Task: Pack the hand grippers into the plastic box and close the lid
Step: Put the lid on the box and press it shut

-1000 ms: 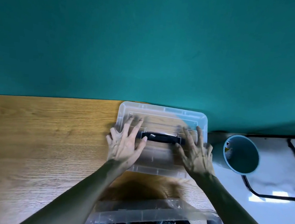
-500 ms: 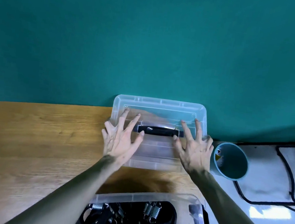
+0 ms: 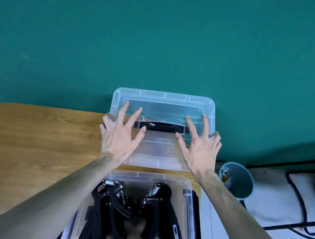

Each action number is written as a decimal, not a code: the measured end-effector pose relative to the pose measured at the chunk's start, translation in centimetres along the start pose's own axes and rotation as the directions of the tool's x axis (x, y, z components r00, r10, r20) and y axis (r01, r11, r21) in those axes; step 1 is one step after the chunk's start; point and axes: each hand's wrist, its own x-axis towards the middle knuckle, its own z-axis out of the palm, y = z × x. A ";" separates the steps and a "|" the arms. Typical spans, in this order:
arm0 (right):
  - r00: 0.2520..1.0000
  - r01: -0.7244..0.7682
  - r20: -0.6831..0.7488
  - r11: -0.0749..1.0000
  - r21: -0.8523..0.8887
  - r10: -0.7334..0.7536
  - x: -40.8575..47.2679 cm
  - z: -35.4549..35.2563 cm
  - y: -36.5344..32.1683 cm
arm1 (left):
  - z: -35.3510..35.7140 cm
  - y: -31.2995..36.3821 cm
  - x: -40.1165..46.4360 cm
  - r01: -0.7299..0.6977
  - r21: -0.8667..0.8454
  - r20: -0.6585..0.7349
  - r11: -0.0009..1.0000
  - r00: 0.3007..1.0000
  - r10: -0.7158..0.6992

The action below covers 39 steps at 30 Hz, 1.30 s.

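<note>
A clear plastic lid (image 3: 164,102) with a black handle (image 3: 161,127) is raised off the wooden table (image 3: 33,134), its far edge against the green wall. My left hand (image 3: 120,140) holds its left side and my right hand (image 3: 200,151) its right side. Fingers are spread over the top and the outer fingers wrap the side edges. Closer to me stands the open clear plastic box (image 3: 146,175). Inside lie black hand grippers with metal springs, one group on the left (image 3: 110,202) and one on the right (image 3: 160,208).
A blue round bin (image 3: 238,179) stands on the floor just right of the table. Black cables (image 3: 297,194) run over a pale mat at far right. The green wall (image 3: 161,41) rises behind the table's far edge.
The lid has come up off the table and toward me in both hands. The view has tipped down, so the open box with the hand grippers now shows in full.
</note>
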 end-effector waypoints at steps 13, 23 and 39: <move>0.993 -0.020 0.119 1.000 0.010 0.018 -15.2 -0.5 -2.4 | -3.6 -3.6 -15.5 0.086 0.066 0.141 0.994 0.985 -0.095; 0.990 -0.022 0.140 0.998 -0.054 0.029 -22.2 0.9 -3.1 | -1.9 -5.8 -22.0 0.061 0.129 0.232 0.990 0.968 -0.090; 0.979 0.012 0.204 0.995 -0.103 0.009 -24.7 1.7 -2.6 | -1.3 -5.8 -24.4 0.043 0.084 0.312 0.996 0.948 -0.067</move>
